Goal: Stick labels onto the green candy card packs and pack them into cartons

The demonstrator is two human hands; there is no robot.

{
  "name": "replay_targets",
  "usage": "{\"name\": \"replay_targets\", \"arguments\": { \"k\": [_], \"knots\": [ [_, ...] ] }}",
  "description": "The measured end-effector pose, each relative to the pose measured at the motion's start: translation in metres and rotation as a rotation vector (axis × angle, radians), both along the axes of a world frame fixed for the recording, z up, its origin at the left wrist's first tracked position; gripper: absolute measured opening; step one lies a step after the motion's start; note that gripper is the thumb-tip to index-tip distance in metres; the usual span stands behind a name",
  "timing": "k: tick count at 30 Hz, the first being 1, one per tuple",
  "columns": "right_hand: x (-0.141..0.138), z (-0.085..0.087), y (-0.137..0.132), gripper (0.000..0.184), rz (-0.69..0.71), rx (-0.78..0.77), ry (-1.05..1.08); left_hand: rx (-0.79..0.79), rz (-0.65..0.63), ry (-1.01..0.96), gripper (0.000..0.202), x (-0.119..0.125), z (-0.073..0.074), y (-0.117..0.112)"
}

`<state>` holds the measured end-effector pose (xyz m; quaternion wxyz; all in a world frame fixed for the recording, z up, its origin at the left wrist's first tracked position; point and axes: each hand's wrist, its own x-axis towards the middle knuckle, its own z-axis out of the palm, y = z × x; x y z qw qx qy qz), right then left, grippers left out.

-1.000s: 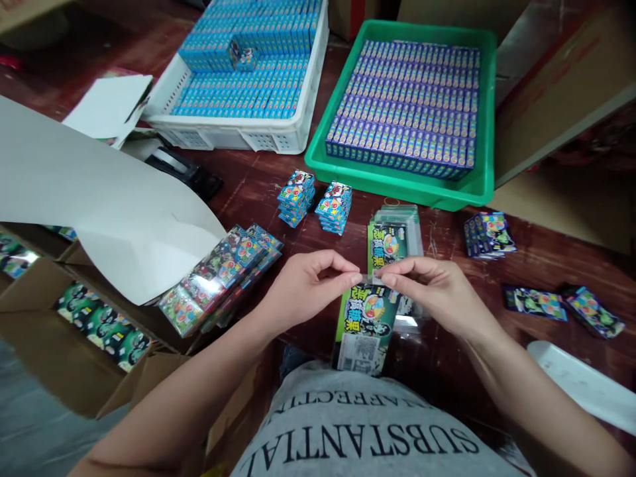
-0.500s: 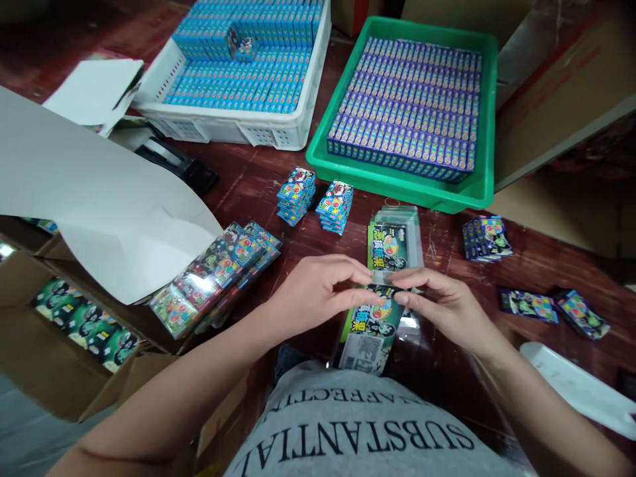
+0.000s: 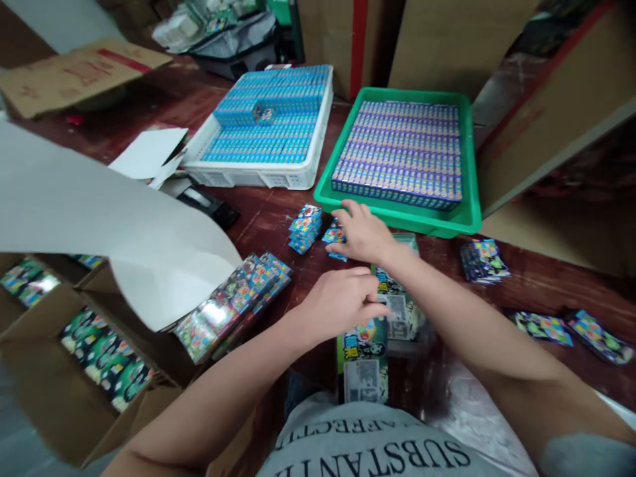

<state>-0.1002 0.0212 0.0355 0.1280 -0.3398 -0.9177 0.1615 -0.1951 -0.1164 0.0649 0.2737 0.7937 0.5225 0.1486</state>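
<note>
My left hand has its fingers curled on the upper end of a clear plastic box with a green and black printed face, near my shirt. Reaching across it, my right hand spreads thumb and fingers around a small stack of blue candy boxes, partly covering it; firm contact is unclear. Just left of that stands another stack of blue boxes. Beneath my right forearm lie more clear plastic boxes with green and black printing.
Behind stand a white crate of blue boxes and a green tray of purple boxes. Filled packs lie left, by a carton and a curved white sheet. Small purple boxes sit at right.
My right hand has left the clear plastic box and moved forward and left to the blue stack. My left hand stays at the box's upper end. The view has tilted up.
</note>
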Motion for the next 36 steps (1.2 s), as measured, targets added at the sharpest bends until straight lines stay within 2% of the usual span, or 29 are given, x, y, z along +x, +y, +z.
{"name": "replay_targets", "arguments": {
  "k": [2, 5, 8, 11, 14, 18, 22, 23, 25, 27, 29, 31, 33, 36],
  "knots": [
    [-0.003, -0.002, -0.003, 0.072, -0.017, 0.015, -0.017, -0.014, 0.002, 0.047, 0.014, 0.000, -0.002, 0.003],
    [0.006, -0.001, -0.004, 0.083, -0.029, 0.028, -0.027, -0.091, -0.076, 0.012, 0.022, -0.004, -0.009, 0.008],
    [0.024, 0.005, -0.004, 0.090, -0.026, 0.033, -0.025, -0.256, -0.124, -0.034, 0.029, -0.011, -0.013, 0.010],
    [0.053, 0.011, -0.011, 0.086, -0.011, 0.043, 0.007, -0.386, -0.084, -0.068, 0.028, -0.018, -0.013, 0.004],
    [0.097, 0.009, -0.026, 0.079, 0.032, 0.014, -0.015, -0.462, 0.005, -0.103, 0.030, -0.027, -0.013, -0.006],
    [0.175, 0.006, -0.035, 0.087, 0.079, -0.062, -0.092, -0.519, 0.111, -0.138, 0.035, -0.040, -0.019, -0.015],
    [0.255, 0.008, -0.006, 0.056, -0.031, -0.054, -0.224, -0.498, 0.218, -0.195, 0.039, -0.053, -0.017, -0.011],
    [0.270, 0.008, 0.005, 0.061, -0.051, -0.056, -0.287, -0.474, 0.261, -0.209, 0.040, -0.054, -0.013, -0.009],
    [0.290, 0.006, 0.028, 0.083, -0.054, -0.079, -0.396, -0.430, 0.363, -0.250, 0.041, -0.053, -0.003, -0.005],
    [0.296, 0.005, 0.043, 0.094, -0.005, -0.122, -0.463, -0.422, 0.468, -0.313, 0.041, -0.049, 0.006, -0.005],
    [0.293, 0.008, 0.044, 0.086, 0.020, -0.128, -0.488, -0.439, 0.546, -0.376, 0.039, -0.045, 0.010, -0.008],
    [0.286, 0.014, 0.027, 0.071, -0.049, -0.102, -0.477, -0.436, 0.599, -0.427, 0.038, -0.043, 0.008, -0.014],
    [0.274, 0.017, -0.003, 0.068, -0.237, -0.109, -0.449, -0.421, 0.647, -0.462, 0.037, -0.043, 0.000, -0.022],
    [0.248, 0.006, -0.053, 0.082, -0.603, -0.179, -0.428, -0.426, 0.735, -0.539, 0.038, -0.043, -0.018, -0.031]
  ]
}}
